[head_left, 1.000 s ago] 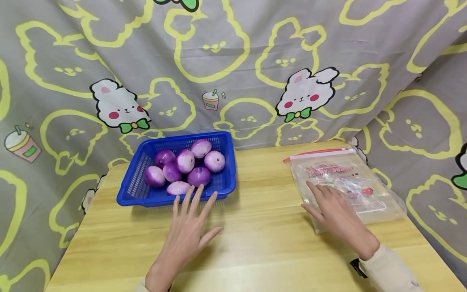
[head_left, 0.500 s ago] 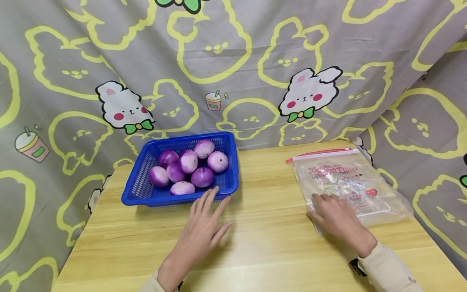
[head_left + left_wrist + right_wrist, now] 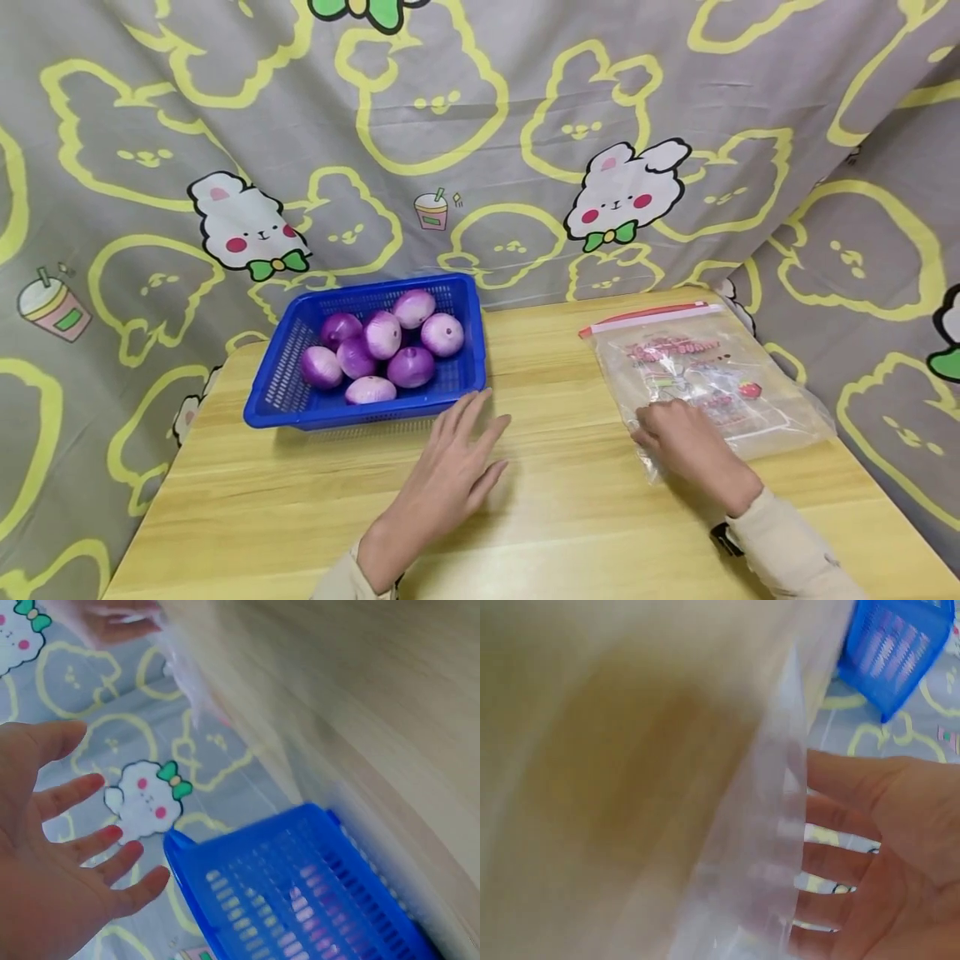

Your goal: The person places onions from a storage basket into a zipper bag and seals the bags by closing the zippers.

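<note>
My left hand (image 3: 447,477) is held over the table just in front of the near right corner of a blue plastic basket (image 3: 300,414). Its fingers are spread and it holds nothing; the left wrist view shows the bare palm (image 3: 52,900). Several purple-and-white onions (image 3: 382,335) lie in the basket. On the right, a clear zip bag (image 3: 765,350) with a pink print lies flat, its red-and-white zip at the far side. My right hand (image 3: 693,450) pinches the bag's near left edge with curled fingers. In the right wrist view the translucent edge (image 3: 780,825) hides the fingertips.
Both hands are over a light wood table (image 3: 525,533). A grey curtain (image 3: 480,167) with yellow outlines and white rabbits hangs close behind the table and along its sides. The basket stands at the back left, near the curtain.
My left hand has moved right, from the basket's front rim to beside its near right corner. My right hand's fingers have curled in at the bag's left edge, which is now slightly crumpled.
</note>
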Available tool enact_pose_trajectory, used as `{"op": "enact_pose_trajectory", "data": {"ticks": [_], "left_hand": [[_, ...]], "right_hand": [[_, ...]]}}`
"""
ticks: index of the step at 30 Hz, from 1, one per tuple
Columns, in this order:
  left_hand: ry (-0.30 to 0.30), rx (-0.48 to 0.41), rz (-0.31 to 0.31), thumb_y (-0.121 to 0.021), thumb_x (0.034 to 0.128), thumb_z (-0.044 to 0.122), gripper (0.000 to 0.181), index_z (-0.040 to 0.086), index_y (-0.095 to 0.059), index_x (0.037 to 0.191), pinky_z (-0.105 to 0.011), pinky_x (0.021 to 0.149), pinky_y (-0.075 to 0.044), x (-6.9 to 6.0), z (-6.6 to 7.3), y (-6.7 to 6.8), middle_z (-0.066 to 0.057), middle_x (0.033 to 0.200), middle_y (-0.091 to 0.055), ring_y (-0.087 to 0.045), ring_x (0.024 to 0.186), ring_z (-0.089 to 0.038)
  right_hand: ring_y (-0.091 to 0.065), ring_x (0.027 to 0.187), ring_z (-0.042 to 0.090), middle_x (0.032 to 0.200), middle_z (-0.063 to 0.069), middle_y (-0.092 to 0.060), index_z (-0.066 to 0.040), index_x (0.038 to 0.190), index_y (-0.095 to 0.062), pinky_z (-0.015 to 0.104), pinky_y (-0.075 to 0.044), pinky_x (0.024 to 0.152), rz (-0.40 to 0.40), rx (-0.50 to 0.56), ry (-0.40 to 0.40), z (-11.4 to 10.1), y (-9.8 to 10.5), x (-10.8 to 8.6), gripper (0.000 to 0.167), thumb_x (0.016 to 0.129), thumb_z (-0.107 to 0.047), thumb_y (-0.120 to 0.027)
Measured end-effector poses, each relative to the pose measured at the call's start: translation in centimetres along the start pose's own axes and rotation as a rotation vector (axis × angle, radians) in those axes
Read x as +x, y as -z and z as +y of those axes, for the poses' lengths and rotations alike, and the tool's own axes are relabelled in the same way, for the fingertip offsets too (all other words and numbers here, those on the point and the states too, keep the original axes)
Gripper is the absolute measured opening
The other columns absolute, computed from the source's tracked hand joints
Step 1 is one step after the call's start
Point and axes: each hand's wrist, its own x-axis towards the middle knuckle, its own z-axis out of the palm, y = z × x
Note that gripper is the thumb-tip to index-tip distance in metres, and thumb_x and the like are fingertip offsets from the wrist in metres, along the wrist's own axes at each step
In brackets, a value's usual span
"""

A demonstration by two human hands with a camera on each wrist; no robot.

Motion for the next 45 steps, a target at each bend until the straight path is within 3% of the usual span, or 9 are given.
{"op": "enact_pose_trajectory", "data": {"ticks": [3, 6, 15, 20, 24, 29, 38, 41, 45], "left_hand": [[-0.021, -0.051, -0.005, -0.065, 0.0962, 0.029, 0.046, 0.012, -0.055, 0.137, -0.055, 0.107, -0.040, 0.7, 0.2, -0.2, -0.018, 0.154, -0.035, -0.037, 0.140, -0.037], [-0.003, -0.111, -0.017, -0.063, 0.0981, 0.029, 0.042, 0.012, -0.056, 0.136, -0.051, 0.107, -0.042, 1.2, 0.0, -0.4, -0.015, 0.152, -0.037, -0.038, 0.140, -0.032], [0.091, -0.376, -0.080, -0.052, 0.1034, 0.037, 0.041, 0.014, -0.055, 0.136, -0.041, 0.106, -0.044, 2.3, -0.5, -1.3, -0.006, 0.144, -0.049, -0.046, 0.134, -0.019], [0.152, -0.615, -0.124, -0.052, 0.1046, 0.029, 0.036, 0.013, -0.054, 0.136, -0.036, 0.096, -0.051, 2.7, -0.9, -1.6, -0.001, 0.136, -0.054, -0.055, 0.122, -0.020], [0.215, -0.747, -0.129, -0.052, 0.1049, 0.026, 0.032, 0.015, -0.055, 0.135, -0.032, 0.088, -0.054, 3.3, -1.2, -1.5, 0.001, 0.130, -0.058, -0.060, 0.112, -0.019], [0.282, -0.802, -0.135, -0.047, 0.1059, 0.035, 0.035, 0.017, -0.058, 0.134, -0.031, 0.088, -0.053, 4.4, -1.2, -1.1, 0.001, 0.129, -0.061, -0.061, 0.111, -0.013], [0.346, -0.942, -0.176, -0.034, 0.1095, 0.035, 0.042, 0.011, -0.059, 0.132, -0.036, 0.079, -0.058, 6.2, -0.4, -2.3, -0.003, 0.127, -0.064, -0.067, 0.106, -0.024], [0.414, -0.984, -0.204, -0.035, 0.1083, 0.042, 0.045, 0.012, -0.059, 0.132, -0.041, 0.079, -0.058, 7.0, -0.2, -2.8, -0.006, 0.126, -0.065, -0.068, 0.105, -0.025], [0.527, -1.085, -0.221, -0.041, 0.1056, 0.047, 0.052, 0.004, -0.063, 0.124, -0.049, 0.079, -0.058, 8.1, -0.1, -3.7, -0.016, 0.119, -0.066, -0.070, 0.100, -0.033]], "right_hand": [[-0.064, 0.065, 0.025, 0.074, 0.007, -0.069, -0.007, 0.082, -0.071, 0.043, -0.054, 0.061, 0.033, 0.039, -0.009, 0.5, 0.6, 0.1, 0.011, 0.086, -0.016, -0.076], [-0.070, 0.085, 0.038, 0.094, 0.017, -0.074, 0.000, 0.101, -0.075, 0.054, -0.055, 0.074, 0.100, 0.019, 0.020, 0.9, 1.2, 0.2, 0.022, 0.087, -0.018, -0.076], [-0.070, 0.086, 0.034, 0.095, 0.012, -0.075, -0.003, 0.103, -0.075, 0.053, -0.051, 0.081, 0.329, -0.056, 0.179, 0.0, 2.5, 0.5, 0.023, 0.086, -0.019, -0.075], [-0.068, 0.083, 0.033, 0.092, 0.013, -0.074, -0.002, 0.101, -0.075, 0.052, -0.050, 0.081, 0.444, -0.068, 0.318, -1.6, 2.4, 0.0, 0.040, 0.101, -0.037, -0.057], [-0.067, 0.082, 0.031, 0.091, 0.012, -0.074, -0.001, 0.102, -0.074, 0.049, -0.049, 0.080, 0.471, -0.072, 0.377, -3.1, 2.4, -0.2, 0.055, 0.106, -0.044, -0.040], [-0.067, 0.083, 0.029, 0.093, 0.010, -0.074, -0.001, 0.104, -0.073, 0.047, -0.049, 0.084, 0.463, -0.067, 0.419, -4.5, 2.7, -0.1, 0.051, 0.107, -0.039, -0.040], [-0.066, 0.084, 0.024, 0.093, 0.006, -0.073, -0.002, 0.106, -0.073, 0.042, -0.049, 0.085, 0.499, -0.065, 0.490, -6.2, 2.5, -0.3, 0.042, 0.106, -0.033, -0.044], [-0.066, 0.084, 0.024, 0.093, 0.005, -0.073, -0.002, 0.107, -0.073, 0.042, -0.049, 0.084, 0.531, -0.060, 0.518, -6.8, 2.4, -0.3, 0.039, 0.106, -0.030, -0.046], [-0.066, 0.083, 0.025, 0.092, 0.007, -0.073, 0.000, 0.106, -0.073, 0.042, -0.051, 0.081, 0.601, -0.056, 0.588, -7.7, 2.2, -0.5, 0.037, 0.105, -0.027, -0.048]]}}
